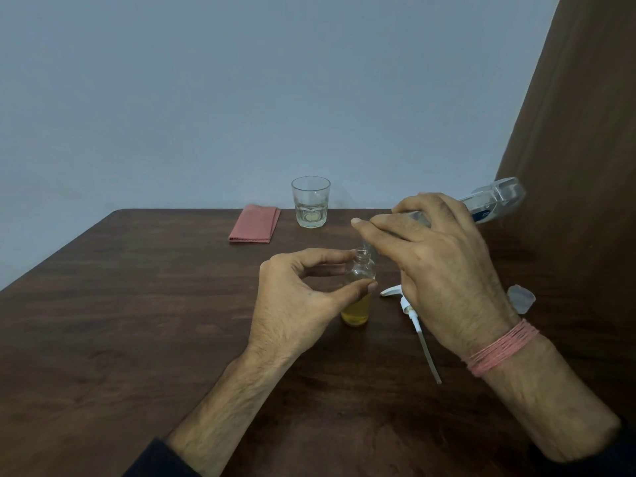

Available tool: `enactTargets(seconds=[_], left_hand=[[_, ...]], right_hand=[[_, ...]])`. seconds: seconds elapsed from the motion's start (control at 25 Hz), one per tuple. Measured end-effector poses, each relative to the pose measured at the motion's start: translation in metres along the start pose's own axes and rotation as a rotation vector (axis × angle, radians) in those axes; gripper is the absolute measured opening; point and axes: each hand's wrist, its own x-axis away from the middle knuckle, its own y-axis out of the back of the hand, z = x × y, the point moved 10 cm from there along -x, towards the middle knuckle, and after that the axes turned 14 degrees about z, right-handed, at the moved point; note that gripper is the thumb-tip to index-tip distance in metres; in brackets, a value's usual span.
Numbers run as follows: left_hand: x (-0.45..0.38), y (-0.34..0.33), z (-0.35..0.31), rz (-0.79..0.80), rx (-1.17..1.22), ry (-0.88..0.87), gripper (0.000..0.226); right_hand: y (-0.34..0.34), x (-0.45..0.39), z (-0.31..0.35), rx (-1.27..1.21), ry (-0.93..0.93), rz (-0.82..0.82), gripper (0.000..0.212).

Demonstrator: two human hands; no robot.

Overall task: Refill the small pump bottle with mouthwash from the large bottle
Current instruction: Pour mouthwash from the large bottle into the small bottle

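Pinching the small pump bottle (359, 290) between thumb and forefinger, the left hand (296, 304) steadied it at table centre, while the right hand (437, 266) grasped the large bottle (495, 201), tipped neck-down over its open mouth. Yellow liquid filled roughly the lower third, so pouring seemed underway; recapping remained, with the pump head (413, 315) lying at the bottle's 3 o'clock. On the dark wooden table (137, 304), a glass (310, 203) and folded cloth (254, 223) sat toward 12 o'clock, before a plain grey wall (241, 80).

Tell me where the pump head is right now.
In the head view the pump head lies on the table, right of the small bottle, partly hidden under the right hand.
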Motion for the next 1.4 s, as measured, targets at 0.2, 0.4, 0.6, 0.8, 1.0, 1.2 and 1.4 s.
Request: enactTargets(seconds=[0.2,0.4,0.6,0.8,1.0,1.2,1.4], left_hand=[[0.0003,0.0009,-0.0007,0.000,-0.012,0.006,0.048],[-0.0004,0.0009,-0.0022,0.001,-0.002,0.003,0.050],[-0.0004,0.0003,-0.0020,0.004,-0.005,0.000,0.051],[-0.0005,0.0010,-0.0019,-0.001,-0.021,0.003,0.051],[0.0002,0.0000,-0.0016,-0.003,0.002,-0.001,0.049],[0.0008,0.0003,-0.0039,-0.005,0.002,-0.017,0.046],[-0.0001,-0.0006,-0.0031,0.001,0.016,-0.017,0.049]], right_hand=[[-0.0013,-0.0008,-0.0002,0.013,-0.011,0.002,0.073],[-0.0023,-0.0014,-0.0012,0.012,-0.007,0.009,0.073],[-0.0028,-0.0010,-0.0011,0.003,-0.012,0.014,0.073],[-0.0022,-0.0020,-0.0001,-0.001,-0.005,0.010,0.071],[-0.0042,-0.0008,-0.0007,-0.022,0.003,0.029,0.070],[-0.0012,-0.0010,0.0001,-0.039,0.025,0.008,0.065],[0.0003,-0.0002,0.0002,-0.056,0.030,-0.003,0.061]])
